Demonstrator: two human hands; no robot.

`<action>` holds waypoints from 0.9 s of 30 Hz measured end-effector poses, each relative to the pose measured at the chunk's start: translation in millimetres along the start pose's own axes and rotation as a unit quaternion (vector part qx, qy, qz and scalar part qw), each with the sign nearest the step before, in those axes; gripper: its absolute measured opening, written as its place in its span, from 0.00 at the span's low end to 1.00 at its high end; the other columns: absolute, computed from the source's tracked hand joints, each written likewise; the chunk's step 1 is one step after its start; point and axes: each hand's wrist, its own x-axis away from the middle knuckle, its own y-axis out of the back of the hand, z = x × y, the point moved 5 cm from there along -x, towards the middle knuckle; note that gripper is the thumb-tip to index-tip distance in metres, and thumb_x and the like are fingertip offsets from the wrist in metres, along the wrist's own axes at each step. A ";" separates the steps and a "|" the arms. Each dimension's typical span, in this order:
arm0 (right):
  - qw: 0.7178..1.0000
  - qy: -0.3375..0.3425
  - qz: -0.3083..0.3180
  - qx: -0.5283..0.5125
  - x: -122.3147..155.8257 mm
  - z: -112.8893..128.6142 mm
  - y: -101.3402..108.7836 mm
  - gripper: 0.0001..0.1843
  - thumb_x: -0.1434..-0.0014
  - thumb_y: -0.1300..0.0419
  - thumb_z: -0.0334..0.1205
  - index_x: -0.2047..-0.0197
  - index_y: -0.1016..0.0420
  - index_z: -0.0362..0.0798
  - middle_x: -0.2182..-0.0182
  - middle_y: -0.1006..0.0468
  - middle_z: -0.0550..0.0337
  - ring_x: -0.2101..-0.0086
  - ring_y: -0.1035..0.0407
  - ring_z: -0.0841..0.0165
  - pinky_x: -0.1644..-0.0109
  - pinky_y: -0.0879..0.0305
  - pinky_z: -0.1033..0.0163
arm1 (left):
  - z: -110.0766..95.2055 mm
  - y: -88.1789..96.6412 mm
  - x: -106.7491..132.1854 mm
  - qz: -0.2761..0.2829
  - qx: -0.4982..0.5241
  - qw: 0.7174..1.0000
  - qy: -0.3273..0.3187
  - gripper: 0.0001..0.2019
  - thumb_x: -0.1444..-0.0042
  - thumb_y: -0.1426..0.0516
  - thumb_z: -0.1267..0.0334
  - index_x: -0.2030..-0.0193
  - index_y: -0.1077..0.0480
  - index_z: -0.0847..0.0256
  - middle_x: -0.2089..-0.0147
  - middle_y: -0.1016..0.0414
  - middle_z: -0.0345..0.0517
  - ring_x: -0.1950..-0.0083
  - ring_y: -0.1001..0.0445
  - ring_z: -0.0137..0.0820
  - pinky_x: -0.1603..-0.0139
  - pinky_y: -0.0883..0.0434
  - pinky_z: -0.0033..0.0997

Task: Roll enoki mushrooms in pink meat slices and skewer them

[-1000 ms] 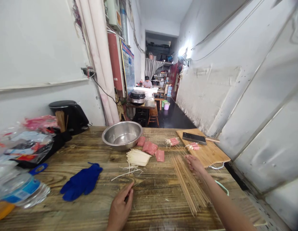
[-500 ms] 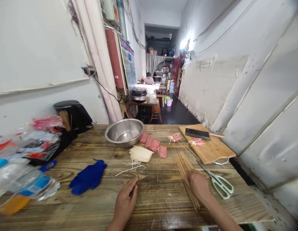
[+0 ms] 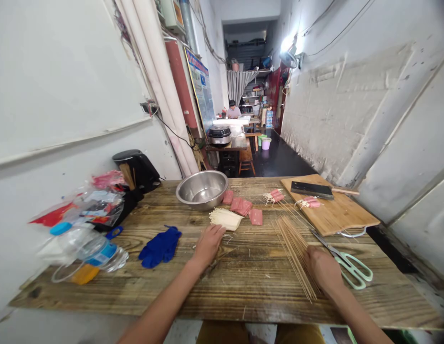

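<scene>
Surface (image 3: 243,282): bare wood under everything I work with; thin things could roll toward the near edge if nudged
Cutting board (image 3: 343,212): to my right; a cleaver (image 3: 312,190) lies across it, its handle running out to the board's edge; a careless reach could knock that handle
Metal bowl (image 3: 196,203): beyond the mushrooms, just beside a meat slice; a shove could press the meat against its wall
Skewers (image 3: 297,248): a fanned bundle lying under my right grip (image 3: 322,267); my fingers are curled, but I cannot tell whether they are closed on any stick; pinching blind could prick me or drag several loose
Scissors (image 3: 335,253): just beyond that grip, blades toward the board; swinging my wrist outward could catch a handle and turn them
Mushrooms (image 3: 227,220): a pale bunch ahead of my left grip (image 3: 209,243), whose fingertips reach its near edge; whether they grasp anything I cannot tell; pressing hard could splay or snap the stems
Meat slices (image 3: 241,205): flat, right behind the bunch; soft, I judge, so they could tear if dragged
Rolls (image 3: 274,196): near the slices; a bump could loosen their wrapping
</scene>
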 end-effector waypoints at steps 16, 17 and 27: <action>0.998 0.037 0.013 0.042 9.2 35.8 13.5 0.15 0.36 0.54 0.38 0.70 0.31 0.46 0.69 0.24 0.50 0.69 0.29 0.63 0.69 0.43 0.63 | -6.8 -30.5 -48.1 0.103 -0.058 0.984 -0.136 0.09 0.39 0.48 0.67 0.54 0.30 0.62 0.53 0.26 0.53 0.51 0.30 0.39 0.50 0.33 0.41; 0.998 0.048 0.027 0.036 5.1 44.3 12.8 0.15 0.35 0.54 0.39 0.69 0.30 0.46 0.69 0.24 0.50 0.70 0.29 0.64 0.68 0.43 0.63 | -5.7 -32.5 -46.7 0.094 -0.051 0.985 -0.136 0.09 0.39 0.48 0.68 0.53 0.30 0.63 0.53 0.26 0.54 0.50 0.30 0.39 0.50 0.32 0.41; 0.961 0.265 0.078 0.018 -96.0 143.4 -20.9 0.11 0.38 0.47 0.34 0.54 0.27 0.46 0.55 0.24 0.50 0.52 0.35 0.61 0.50 0.44 0.62 | -29.3 -3.1 -29.8 0.023 -0.014 0.996 -0.089 0.15 0.39 0.47 0.67 0.46 0.33 0.62 0.49 0.26 0.54 0.47 0.30 0.40 0.44 0.35 0.48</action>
